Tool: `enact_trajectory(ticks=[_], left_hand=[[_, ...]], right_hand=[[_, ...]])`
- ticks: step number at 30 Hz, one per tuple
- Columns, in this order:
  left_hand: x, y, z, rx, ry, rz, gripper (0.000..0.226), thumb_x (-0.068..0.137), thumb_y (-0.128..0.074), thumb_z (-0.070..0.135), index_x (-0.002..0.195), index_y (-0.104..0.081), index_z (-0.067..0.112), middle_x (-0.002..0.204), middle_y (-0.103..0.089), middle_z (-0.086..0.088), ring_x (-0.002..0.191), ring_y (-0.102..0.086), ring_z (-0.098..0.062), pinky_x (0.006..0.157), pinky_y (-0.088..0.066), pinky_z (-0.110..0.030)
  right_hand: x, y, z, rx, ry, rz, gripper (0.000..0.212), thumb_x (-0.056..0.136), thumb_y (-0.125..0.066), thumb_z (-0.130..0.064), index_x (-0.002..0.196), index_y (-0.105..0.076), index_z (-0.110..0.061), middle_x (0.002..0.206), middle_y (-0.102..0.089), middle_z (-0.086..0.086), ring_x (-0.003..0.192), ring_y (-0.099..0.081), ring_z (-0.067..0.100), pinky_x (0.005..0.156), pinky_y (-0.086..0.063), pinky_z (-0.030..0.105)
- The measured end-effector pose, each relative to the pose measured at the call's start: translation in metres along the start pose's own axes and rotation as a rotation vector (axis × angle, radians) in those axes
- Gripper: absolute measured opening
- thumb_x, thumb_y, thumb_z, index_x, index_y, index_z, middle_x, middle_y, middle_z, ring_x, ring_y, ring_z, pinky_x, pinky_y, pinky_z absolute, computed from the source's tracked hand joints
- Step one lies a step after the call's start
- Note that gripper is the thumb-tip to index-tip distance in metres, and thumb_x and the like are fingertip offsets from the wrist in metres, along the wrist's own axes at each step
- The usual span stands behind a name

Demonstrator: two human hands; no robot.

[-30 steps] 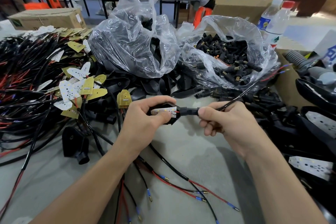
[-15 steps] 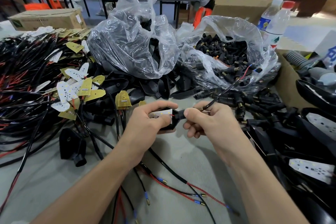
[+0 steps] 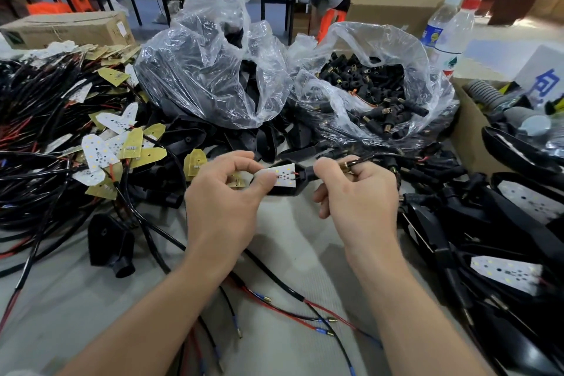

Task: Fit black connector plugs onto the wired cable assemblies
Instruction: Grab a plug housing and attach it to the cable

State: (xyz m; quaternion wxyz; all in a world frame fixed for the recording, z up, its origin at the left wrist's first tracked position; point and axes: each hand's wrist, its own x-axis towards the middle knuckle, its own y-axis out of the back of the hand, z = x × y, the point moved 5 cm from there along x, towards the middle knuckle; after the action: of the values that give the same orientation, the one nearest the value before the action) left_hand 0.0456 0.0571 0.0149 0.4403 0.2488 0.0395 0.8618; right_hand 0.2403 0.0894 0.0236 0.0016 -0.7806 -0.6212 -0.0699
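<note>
At the centre of the table my left hand (image 3: 225, 195) pinches a black housing (image 3: 287, 189) with a white LED board (image 3: 282, 175) seated in it, thumb on the board's left end. My right hand (image 3: 354, 195) grips the housing's black neck and the cable (image 3: 381, 157) leaving it, fingers curled, with a brass-tipped plug end showing above the knuckles. Behind the hands, an open clear bag (image 3: 375, 91) holds several black connector plugs. Cable assemblies with LED boards (image 3: 100, 146) are piled at the left.
A second clear bag (image 3: 207, 70) of black parts stands behind the left hand. Loose red and black wires (image 3: 290, 311) lie on the grey cloth between my forearms. Black housings (image 3: 503, 223) crowd the right side, a cardboard box and water bottles (image 3: 448, 30) behind them.
My right hand has slid left along the cable until it meets the housing's neck. The cable now bends up over its knuckles, and the LED board sits more exposed in the housing.
</note>
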Motion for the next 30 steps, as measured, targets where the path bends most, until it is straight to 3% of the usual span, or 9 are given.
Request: enact_trajectory(ticks=[3, 6, 8, 12, 16, 19, 23, 25, 30], left_hand=[[0.005, 0.0, 0.001, 0.001, -0.019, -0.023, 0.009, 0.067, -0.079, 0.05, 0.074, -0.076, 0.044, 0.106, -0.07, 0.033, 0.112, -0.061, 0.003, 0.1, -0.049, -0.037], [0.004, -0.014, -0.009, -0.328, 0.275, -0.17, 0.008, 0.064, -0.083, 0.036, 0.068, -0.08, 0.029, 0.104, -0.075, 0.024, 0.106, -0.07, -0.003, 0.105, -0.051, -0.05], [0.002, -0.017, -0.015, -0.433, 0.392, -0.168, 0.009, 0.066, -0.087, 0.029, 0.068, -0.081, 0.023, 0.105, -0.076, 0.019, 0.106, -0.071, -0.006, 0.105, -0.051, -0.051], [0.005, 0.003, -0.004, -0.127, 0.176, 0.041, 0.009, 0.067, -0.081, 0.047, 0.075, -0.078, 0.05, 0.121, -0.067, 0.029, 0.113, -0.065, 0.0, 0.103, -0.052, -0.041], [0.003, 0.012, 0.008, 0.03, -0.05, 0.123, 0.032, 0.072, -0.081, 0.045, 0.097, -0.063, 0.041, 0.14, -0.052, 0.026, 0.117, -0.06, -0.007, 0.098, -0.05, -0.033], [0.007, 0.01, 0.007, -0.027, -0.04, 0.053, 0.051, 0.077, -0.085, 0.03, 0.114, -0.05, 0.034, 0.129, -0.057, 0.024, 0.114, -0.061, -0.005, 0.09, -0.051, -0.024], [0.003, -0.013, -0.005, -0.518, 0.356, -0.288, 0.018, 0.097, -0.065, 0.007, 0.108, -0.073, 0.019, 0.095, -0.078, -0.003, 0.085, -0.076, -0.023, 0.066, -0.06, -0.027], [0.002, -0.014, -0.005, -0.599, 0.425, -0.361, 0.015, 0.093, -0.066, 0.007, 0.104, -0.075, 0.012, 0.087, -0.078, -0.013, 0.07, -0.076, -0.023, 0.057, -0.058, -0.024], [0.003, -0.009, 0.0, -0.678, 0.428, -0.436, 0.037, 0.07, -0.075, 0.024, 0.102, -0.073, 0.005, 0.08, -0.076, -0.01, 0.057, -0.069, -0.011, 0.051, -0.054, -0.018]], right_hand=[[-0.002, 0.0, -0.001, -0.032, 0.019, 0.05, 0.029, 0.075, -0.07, -0.039, 0.058, -0.068, -0.016, 0.052, -0.068, 0.001, 0.04, -0.058, 0.014, 0.052, -0.045, 0.027], [0.0, -0.001, 0.0, 0.104, -0.02, 0.049, 0.028, 0.075, -0.072, -0.033, 0.058, -0.064, -0.012, 0.055, -0.069, 0.005, 0.039, -0.056, 0.016, 0.047, -0.044, 0.027], [0.0, -0.005, 0.0, 0.202, -0.045, -0.011, 0.023, 0.073, -0.071, -0.029, 0.058, -0.065, -0.014, 0.055, -0.067, 0.009, 0.038, -0.051, 0.018, 0.044, -0.04, 0.026], [-0.002, -0.014, -0.001, 0.245, -0.039, -0.109, 0.026, 0.074, -0.069, -0.024, 0.061, -0.059, -0.004, 0.052, -0.063, 0.01, 0.036, -0.046, 0.019, 0.04, -0.036, 0.021], [-0.002, -0.014, -0.003, 0.286, -0.04, -0.14, 0.019, 0.074, -0.068, -0.022, 0.063, -0.062, -0.009, 0.051, -0.061, 0.012, 0.035, -0.044, 0.02, 0.039, -0.034, 0.021], [-0.003, -0.014, -0.004, 0.293, -0.026, -0.172, 0.017, 0.075, -0.069, -0.022, 0.065, -0.064, -0.009, 0.052, -0.06, 0.013, 0.036, -0.043, 0.021, 0.039, -0.035, 0.022], [-0.005, -0.014, -0.005, 0.245, 0.017, -0.191, 0.025, 0.077, -0.07, -0.023, 0.063, -0.059, -0.006, 0.052, -0.061, 0.012, 0.037, -0.044, 0.019, 0.04, -0.036, 0.022], [-0.005, -0.012, -0.007, 0.189, 0.061, -0.166, 0.026, 0.078, -0.07, -0.025, 0.068, -0.059, -0.004, 0.052, -0.062, 0.009, 0.039, -0.045, 0.018, 0.043, -0.038, 0.025], [-0.016, -0.011, -0.022, 0.051, 0.164, -0.113, 0.024, 0.076, -0.069, -0.043, 0.077, -0.062, -0.02, 0.055, -0.063, 0.005, 0.049, -0.05, 0.022, 0.053, -0.046, 0.039]])
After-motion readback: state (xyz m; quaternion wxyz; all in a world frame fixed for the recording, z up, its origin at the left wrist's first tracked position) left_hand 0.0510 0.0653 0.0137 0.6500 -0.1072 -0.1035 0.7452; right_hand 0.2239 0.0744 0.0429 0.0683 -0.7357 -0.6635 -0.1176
